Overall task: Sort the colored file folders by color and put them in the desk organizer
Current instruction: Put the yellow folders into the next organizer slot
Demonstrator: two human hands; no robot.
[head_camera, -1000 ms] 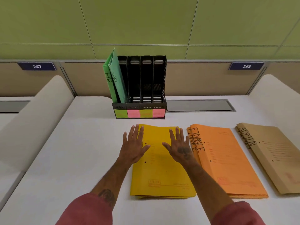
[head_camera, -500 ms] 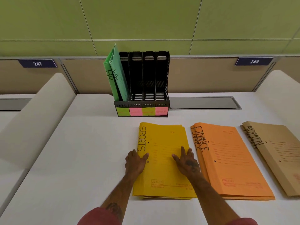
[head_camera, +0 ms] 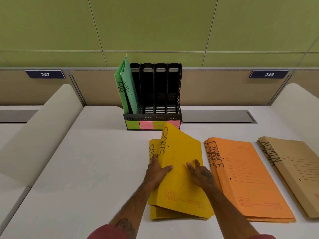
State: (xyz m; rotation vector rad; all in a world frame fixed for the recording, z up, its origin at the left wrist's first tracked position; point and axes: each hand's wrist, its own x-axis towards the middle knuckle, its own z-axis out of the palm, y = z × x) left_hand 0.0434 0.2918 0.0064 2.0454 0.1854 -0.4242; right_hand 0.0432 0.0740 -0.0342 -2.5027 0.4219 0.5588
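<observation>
Left hand (head_camera: pixel 157 173) has the grip on the top yellow SPORTS folder (head_camera: pixel 181 152): thumb on the cover, fingers under its left spine edge. That edge is raised, so the folder tilts up off the second yellow SPORTS folder (head_camera: pixel 152 149), which lies flat on the counter (head_camera: pixel 86 161). Right hand (head_camera: pixel 201 173) has no grip; its fingers lie straight on the cover near the right edge. Both folders sit just in front of the black desk organizer (head_camera: pixel 160 94), which has four slots. Two green HR folders (head_camera: pixel 127 88) stand in the leftmost slot, leaning left. Sticky labels (head_camera: pixel 145 125) in green, pink and yellow run across the front lip. The orange FINANCE folders (head_camera: pixel 245 178) are stacked flat just right of the yellow pair, with the tan ADMIN folders (head_camera: pixel 296 169) further right.
</observation>
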